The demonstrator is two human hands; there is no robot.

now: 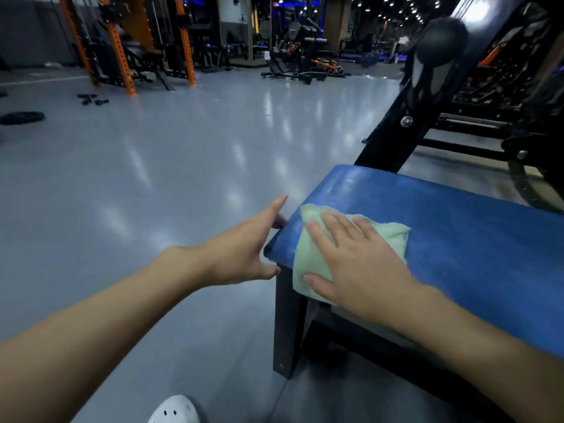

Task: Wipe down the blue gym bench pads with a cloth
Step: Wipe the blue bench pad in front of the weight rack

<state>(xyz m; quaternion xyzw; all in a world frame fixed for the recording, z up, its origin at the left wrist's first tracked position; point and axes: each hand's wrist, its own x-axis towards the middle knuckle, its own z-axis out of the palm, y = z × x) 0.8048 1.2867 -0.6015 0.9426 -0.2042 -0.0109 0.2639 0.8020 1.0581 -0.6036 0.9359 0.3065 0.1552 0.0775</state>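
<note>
Crumpled pale-green cloth point(308, 257) on glossy blue padded desk point(457, 239). Right hand point(360, 264) flat on it, fingers point(335, 227) spread; left hand point(241, 248) fingers straight at desk end.

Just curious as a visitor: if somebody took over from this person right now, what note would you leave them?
Right hand: flat on the pale green cloth, pressing it onto the blue bench pad at the pad's end corner.
Left hand: open, touching the pad's end edge, holding nothing.
Done: wiping is under way; how much is already clean cannot be told.
Left: wipe along the remaining length of the pad.
</note>
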